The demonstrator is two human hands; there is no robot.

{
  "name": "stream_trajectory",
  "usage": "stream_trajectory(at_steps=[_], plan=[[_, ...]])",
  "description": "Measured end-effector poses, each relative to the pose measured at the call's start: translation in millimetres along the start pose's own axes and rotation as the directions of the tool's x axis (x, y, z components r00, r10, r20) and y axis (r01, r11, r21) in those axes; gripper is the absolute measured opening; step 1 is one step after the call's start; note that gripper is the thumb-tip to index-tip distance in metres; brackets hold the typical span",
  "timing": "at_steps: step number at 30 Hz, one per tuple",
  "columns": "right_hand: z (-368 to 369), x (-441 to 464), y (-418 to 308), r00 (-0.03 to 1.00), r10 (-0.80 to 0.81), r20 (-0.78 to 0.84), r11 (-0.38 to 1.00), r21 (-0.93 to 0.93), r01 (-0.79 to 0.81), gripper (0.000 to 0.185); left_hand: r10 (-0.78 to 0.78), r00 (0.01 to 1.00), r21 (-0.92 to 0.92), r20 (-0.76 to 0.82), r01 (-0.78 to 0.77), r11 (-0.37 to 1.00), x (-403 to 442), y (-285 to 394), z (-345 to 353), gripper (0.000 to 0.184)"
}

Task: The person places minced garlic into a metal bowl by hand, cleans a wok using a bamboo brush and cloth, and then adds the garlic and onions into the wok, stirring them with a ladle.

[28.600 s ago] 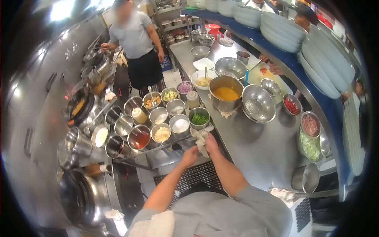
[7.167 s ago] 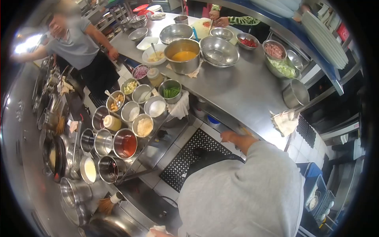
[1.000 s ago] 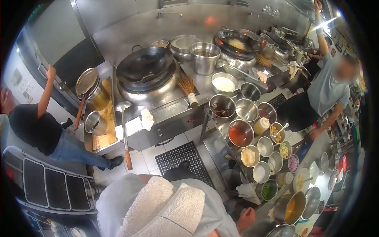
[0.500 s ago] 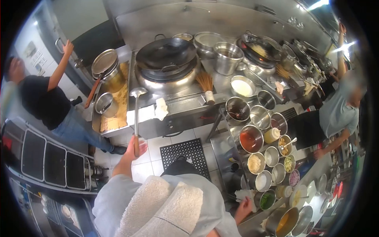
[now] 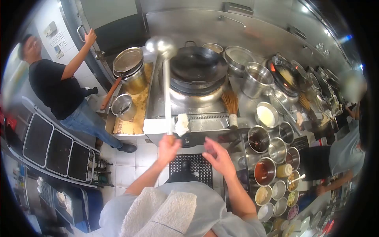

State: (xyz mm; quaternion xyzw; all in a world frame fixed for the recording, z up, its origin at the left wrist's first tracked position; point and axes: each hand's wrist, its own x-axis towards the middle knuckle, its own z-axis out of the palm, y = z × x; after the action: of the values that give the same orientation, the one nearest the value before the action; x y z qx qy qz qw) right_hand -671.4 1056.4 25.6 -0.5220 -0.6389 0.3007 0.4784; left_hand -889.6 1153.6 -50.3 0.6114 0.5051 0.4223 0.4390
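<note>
My left hand (image 5: 169, 148) is wrapped round the handle of a long metal ladle (image 5: 167, 91), which stands upright in front of me, its bowl raised left of the large black wok (image 5: 199, 65). To the right, my right hand (image 5: 216, 155) has its fingers apart and holds nothing; it is held up over the floor mat. A crumpled white cloth (image 5: 182, 125) lies on the stove's front edge beyond my hands. Near the right hand, a bamboo brush (image 5: 230, 104) rests on the stove edge. A folded towel (image 5: 160, 211) hangs over my chest.
At left a person (image 5: 55, 85) in black touches a door handle; another person (image 5: 345, 146) stands at right. Metal containers of sauces and ingredients (image 5: 265, 171) fill the right-hand trolley. A strainer pot (image 5: 130, 69) sits left of the wok. A second wok (image 5: 286, 75) is farther right.
My left hand has taken hold of the ladle and lifted it from the stove edge. My right hand has come from beside the trolley to in front of me. The view has turned left.
</note>
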Motion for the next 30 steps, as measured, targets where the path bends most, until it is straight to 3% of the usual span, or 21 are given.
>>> stream_trajectory(at_steps=[1,2,3,4,5,6,7,8,9,10,13,16,19,20,24,27,28,29,30], plan=[[6,28,6,0.997,-0.076,-0.003,0.997,-0.002,0.076,0.063,0.054,0.994,0.054,0.091,-0.059,0.997,6,25,14,0.021],[10,51,8,0.991,-0.128,-0.043,0.99,-0.061,0.125,0.063,0.253,0.936,0.069,0.246,-0.277,0.958,12,68,21,0.024],[15,69,10,0.98,-0.177,-0.095,0.979,-0.121,0.166,0.064,0.426,0.807,0.048,0.41,-0.485,0.873,22,96,24,0.027],[19,80,10,0.984,0.094,-0.149,0.987,0.147,-0.072,0.058,0.509,0.727,0.031,0.46,-0.586,0.809,34,94,28,0.03],[9,89,15,0.956,0.21,-0.206,0.978,0.053,-0.203,0.051,0.586,0.632,-0.002,0.508,-0.679,0.734,43,89,31,0.034],[5,91,41,0.95,0.14,-0.277,0.99,0.032,-0.137,0.048,0.437,0.604,0.005,0.667,-0.59,0.807,58,73,22,0.036],[0,89,70,0.936,0.066,-0.346,0.998,0.0,-0.07,0.045,0.382,0.645,-0.017,0.661,-0.496,0.868,69,52,17,0.033],[-11,83,85,0.923,0.228,-0.31,0.966,0.187,-0.176,0.044,0.231,0.716,0.123,0.659,-0.406,0.906,80,30,7,0.031],[-18,83,94,0.894,0.377,-0.243,0.889,0.366,-0.276,0.044,0.2,0.786,0.217,0.585,-0.389,0.895,86,3,-3,0.026],[-24,96,85,0.876,0.424,-0.229,0.819,0.51,-0.264,0.044,0.169,0.803,0.288,0.572,-0.389,0.875,95,-21,-14,0.02],[-65,164,97,0.86,0.425,-0.282,0.845,0.464,-0.266,0.047,0.13,0.852,0.305,0.506,-0.319,0.897,110,-44,-34,0.013],[-125,261,132,0.865,0.403,-0.3,0.787,0.596,-0.16,0.019,0.14,0.911,0.291,0.387,-0.264,0.919,117,-27,-44,0.009],[-191,360,202,0.861,0.378,-0.339,0.916,0.271,-0.295,0.023,0.144,0.971,0.374,0.192,-0.208,0.904,113,-29,-50,0.007],[-200,382,211,0.81,0.42,-0.41,0.907,0.155,-0.392,0.023,0.115,0.987,0.4,0.116,-0.152,0.904,106,-25,-53,0.007],[-222,472,303,0.716,0.454,-0.53,0.662,-0.338,-0.669,0.023,-0.013,0.996,0.475,-0.085,0.052,0.879,66,-53,-59,0.006],[-232,489,305,0.796,0.51,-0.326,0.737,-0.311,-0.6,0.029,-0.037,0.993,0.451,-0.109,0.083,0.888,47,-45,-44,0.007],[-243,490,302,0.822,0.49,-0.29,0.785,-0.264,-0.561,0.037,-0.055,0.992,0.435,-0.116,0.101,0.895,48,-44,-38,0.008],[-257,492,334,0.898,0.434,-0.074,0.855,0.349,-0.384,0.029,-0.076,0.989,0.416,-0.123,0.121,0.901,46,-44,-33,0.009],[-256,493,325,0.848,0.522,0.092,0.475,0.794,-0.379,0.023,-0.101,0.987,0.395,-0.127,0.144,0.907,43,-44,-29,0.01]])
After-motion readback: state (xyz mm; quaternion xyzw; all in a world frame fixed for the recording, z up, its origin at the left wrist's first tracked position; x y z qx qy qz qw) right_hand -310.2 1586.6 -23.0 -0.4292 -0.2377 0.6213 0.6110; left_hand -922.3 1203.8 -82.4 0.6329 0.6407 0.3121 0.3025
